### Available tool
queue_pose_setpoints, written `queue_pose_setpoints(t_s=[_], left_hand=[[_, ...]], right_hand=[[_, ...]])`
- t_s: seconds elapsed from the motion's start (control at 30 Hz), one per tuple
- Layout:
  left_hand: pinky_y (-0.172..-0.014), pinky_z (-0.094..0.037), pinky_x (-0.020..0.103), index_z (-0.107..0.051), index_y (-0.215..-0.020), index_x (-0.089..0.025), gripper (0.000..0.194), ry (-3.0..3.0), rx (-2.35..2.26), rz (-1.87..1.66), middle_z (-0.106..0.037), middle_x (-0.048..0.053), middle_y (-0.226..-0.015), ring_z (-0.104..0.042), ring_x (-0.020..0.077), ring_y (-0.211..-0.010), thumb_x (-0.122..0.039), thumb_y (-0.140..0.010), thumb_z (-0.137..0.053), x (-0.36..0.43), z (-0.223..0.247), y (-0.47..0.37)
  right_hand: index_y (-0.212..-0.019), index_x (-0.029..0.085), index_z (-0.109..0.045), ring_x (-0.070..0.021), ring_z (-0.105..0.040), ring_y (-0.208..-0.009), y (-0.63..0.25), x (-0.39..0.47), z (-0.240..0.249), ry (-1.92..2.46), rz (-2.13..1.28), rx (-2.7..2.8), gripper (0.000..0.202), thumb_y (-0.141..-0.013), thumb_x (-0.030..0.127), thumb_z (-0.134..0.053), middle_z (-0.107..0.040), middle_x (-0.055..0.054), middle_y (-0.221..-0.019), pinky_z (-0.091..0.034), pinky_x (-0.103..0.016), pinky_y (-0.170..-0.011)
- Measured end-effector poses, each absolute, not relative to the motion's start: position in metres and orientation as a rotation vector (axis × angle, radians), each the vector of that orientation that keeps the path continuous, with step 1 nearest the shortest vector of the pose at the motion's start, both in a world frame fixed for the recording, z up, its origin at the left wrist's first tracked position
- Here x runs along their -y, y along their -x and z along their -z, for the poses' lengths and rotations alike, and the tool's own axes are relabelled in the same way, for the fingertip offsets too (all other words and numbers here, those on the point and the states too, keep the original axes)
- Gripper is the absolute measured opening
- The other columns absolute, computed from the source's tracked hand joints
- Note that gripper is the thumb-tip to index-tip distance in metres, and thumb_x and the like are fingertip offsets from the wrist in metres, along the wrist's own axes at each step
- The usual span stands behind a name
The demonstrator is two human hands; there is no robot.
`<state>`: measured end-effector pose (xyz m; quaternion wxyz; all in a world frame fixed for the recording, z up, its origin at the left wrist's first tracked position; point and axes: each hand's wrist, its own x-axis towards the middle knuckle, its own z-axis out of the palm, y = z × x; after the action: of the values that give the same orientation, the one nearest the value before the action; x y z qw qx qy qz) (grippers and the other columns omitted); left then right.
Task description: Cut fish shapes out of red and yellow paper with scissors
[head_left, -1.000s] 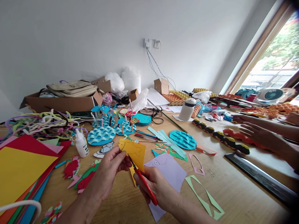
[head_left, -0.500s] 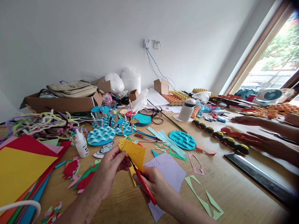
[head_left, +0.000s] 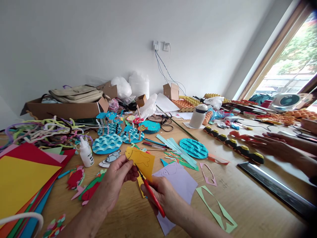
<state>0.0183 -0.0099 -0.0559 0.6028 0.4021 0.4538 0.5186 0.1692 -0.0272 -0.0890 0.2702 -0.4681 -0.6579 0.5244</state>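
The left hand [head_left: 112, 186] pinches a yellow paper sheet with a drawn fish [head_left: 141, 162] between closed fingers; just beside it, the right hand [head_left: 164, 196] grips red-handled scissors [head_left: 150, 191], blades cutting that paper.

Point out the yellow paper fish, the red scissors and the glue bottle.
yellow paper fish [head_left: 142, 162], head view, on the drawn body.
red scissors [head_left: 153, 198], head view, on the red handle.
glue bottle [head_left: 86, 154], head view, on the white body.
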Motion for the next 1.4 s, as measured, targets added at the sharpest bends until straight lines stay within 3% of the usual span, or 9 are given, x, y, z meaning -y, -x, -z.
queue_pose_setpoints(t_s=[0.73,0.87,1.07,1.23,1.4], left_hand=[[-0.053,-0.042,0.02,-0.064,-0.078,-0.02,0.017,-1.016,-1.115,-1.244,-0.063,-0.003,-0.066,-0.056,0.0108,-0.059,-0.034,-0.069,-0.067,0.003,0.055,-0.006],[-0.051,-0.04,0.018,-0.066,-0.069,-0.018,0.015,-1.1,-1.14,-1.187,-0.064,-0.003,-0.061,-0.054,0.0095,-0.053,-0.028,-0.062,-0.075,-0.006,0.054,0.005],[-0.044,-0.039,0.018,-0.065,-0.06,-0.017,0.016,-1.121,-1.153,-1.162,-0.061,-0.002,-0.048,-0.054,0.011,-0.046,-0.021,-0.054,-0.08,-0.013,0.056,0.01],[-0.048,-0.045,0.017,-0.063,-0.071,-0.018,0.018,-0.956,-1.104,-1.256,-0.067,-0.003,-0.061,-0.059,0.0092,-0.051,-0.021,-0.06,-0.076,-0.008,0.057,0.007],[-0.055,-0.052,0.019,-0.058,-0.081,-0.02,0.02,-0.753,-1.043,-1.306,-0.069,-0.003,-0.071,-0.066,0.0099,-0.057,-0.01,-0.066,-0.067,-0.003,0.058,-0.001]], right_hand=[[-0.061,0.018,-0.042,-0.0071,-0.032,-0.045,-0.176,0.022,0.084,1.304,-1.203,2.005,0.031,-0.086,0.037,-0.047,-0.037,0.006,-0.05,-0.021,-0.02,-0.042],[-0.062,0.018,-0.045,-0.0075,-0.032,-0.047,-0.176,0.023,0.079,1.335,-1.184,2.077,0.03,-0.086,0.037,-0.046,-0.038,0.005,-0.052,-0.023,-0.02,-0.043],[-0.06,0.018,-0.046,-0.0071,-0.034,-0.045,-0.178,0.022,0.078,1.36,-1.227,2.015,0.027,-0.085,0.03,-0.046,-0.041,0.005,-0.05,-0.023,-0.019,-0.042],[-0.06,0.019,-0.042,-0.0067,-0.04,-0.038,-0.177,0.021,0.08,1.341,-1.481,1.811,0.027,-0.084,0.032,-0.048,-0.044,0.006,-0.044,-0.025,-0.017,-0.038],[-0.064,0.019,-0.046,-0.0059,-0.038,-0.032,-0.173,0.023,0.084,1.229,-1.683,1.61,0.032,-0.085,0.043,-0.045,-0.044,0.008,-0.039,-0.024,-0.015,-0.033]])
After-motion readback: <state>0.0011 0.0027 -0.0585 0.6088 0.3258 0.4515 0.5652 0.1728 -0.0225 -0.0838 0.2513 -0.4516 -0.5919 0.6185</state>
